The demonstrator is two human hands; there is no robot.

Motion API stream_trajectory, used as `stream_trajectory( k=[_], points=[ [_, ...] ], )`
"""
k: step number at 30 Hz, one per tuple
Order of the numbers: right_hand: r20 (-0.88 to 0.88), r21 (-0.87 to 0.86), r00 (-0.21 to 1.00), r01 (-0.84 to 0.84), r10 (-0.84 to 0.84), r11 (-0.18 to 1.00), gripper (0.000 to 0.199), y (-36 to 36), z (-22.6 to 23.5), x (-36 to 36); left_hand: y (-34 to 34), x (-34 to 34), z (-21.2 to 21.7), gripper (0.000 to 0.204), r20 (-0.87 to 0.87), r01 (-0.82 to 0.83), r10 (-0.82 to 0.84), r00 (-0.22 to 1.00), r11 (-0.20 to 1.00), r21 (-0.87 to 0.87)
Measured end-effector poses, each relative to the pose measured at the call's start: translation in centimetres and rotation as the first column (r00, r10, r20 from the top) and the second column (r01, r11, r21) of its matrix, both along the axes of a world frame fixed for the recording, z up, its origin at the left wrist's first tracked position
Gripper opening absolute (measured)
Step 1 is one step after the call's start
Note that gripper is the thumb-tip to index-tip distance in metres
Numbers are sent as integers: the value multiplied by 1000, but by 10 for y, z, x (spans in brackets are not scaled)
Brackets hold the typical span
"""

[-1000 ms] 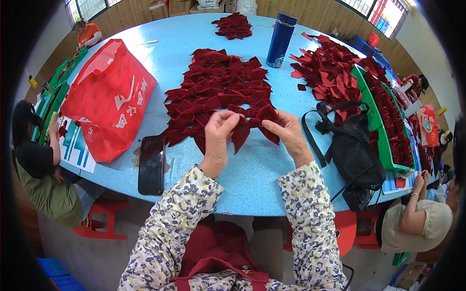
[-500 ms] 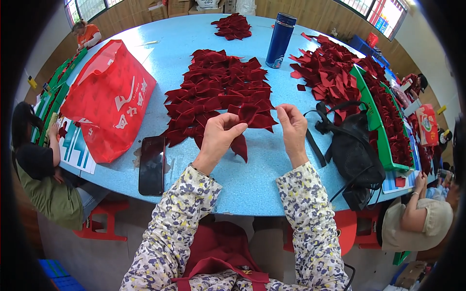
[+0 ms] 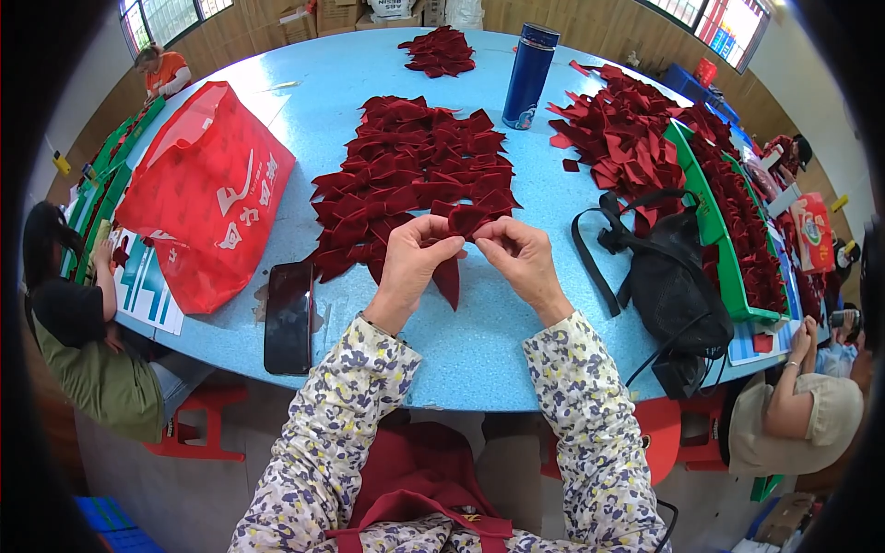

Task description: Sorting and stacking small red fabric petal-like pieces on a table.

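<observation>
**Status: Two-Handed Pinch at Bow Height**

In my head view, the left hand point(image 3: 410, 263) is narrow: thumb and forefinger are closed on the left side of a dark red bow point(image 3: 468, 219). The right hand point(image 3: 527, 263) is also narrow, its thumb and forefinger pinched at the bow's right side. I cannot tell exactly how the fabric sits between the fingertips, as the fingers cover it. The bow is located between the two hands, at the near end of an array of dark red bows point(image 3: 415, 170); a pointed red tail point(image 3: 447, 278) hangs below the left fingertips.

Surrounding layout, on the light blue table point(image 3: 461, 364):

- Left: a red bag point(image 3: 207, 198) stands upright, with a black phone point(image 3: 289, 318) lying between it and the left forearm.
- Far side: a smaller red pile point(image 3: 439, 52) lies beyond the array; a dark blue bottle point(image 3: 530, 78) stands upright to its right.
- Right: a black bag point(image 3: 678, 286) rests beside a green tray point(image 3: 693, 189). Loose red fabric pieces point(image 3: 618, 138) are heaped next to the tray.
</observation>
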State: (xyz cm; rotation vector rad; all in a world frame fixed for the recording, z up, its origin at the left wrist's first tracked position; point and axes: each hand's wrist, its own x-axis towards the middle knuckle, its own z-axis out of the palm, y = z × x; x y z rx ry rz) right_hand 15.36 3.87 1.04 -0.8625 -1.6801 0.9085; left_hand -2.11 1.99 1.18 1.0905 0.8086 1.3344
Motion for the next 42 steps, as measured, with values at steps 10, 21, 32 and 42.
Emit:
stream_trajectory(
  k=[10, 21, 32, 42],
  points=[
    [-61, -139, 998, -19, 10, 990, 9, -3, 3, -4, -1, 5, 0, 19, -2, 36, -36, 999, 998, 52],
    [-180, -218, 983, -63, 23, 974, 9, -4, 3, -4, -2, 7, 0, 20, -1, 53, -53, 999, 997, 60],
    [-205, -237, 978, -98, 48, 967, 9, -3, 1, -4, -3, 6, 0, 21, -10, 57, -56, 998, 998, 41],
    [-152, -225, 985, -113, 80, 968, 10, 2, -6, 3, -4, 10, 1, 21, -26, 52, -51, 998, 998, 36]
  ],
)
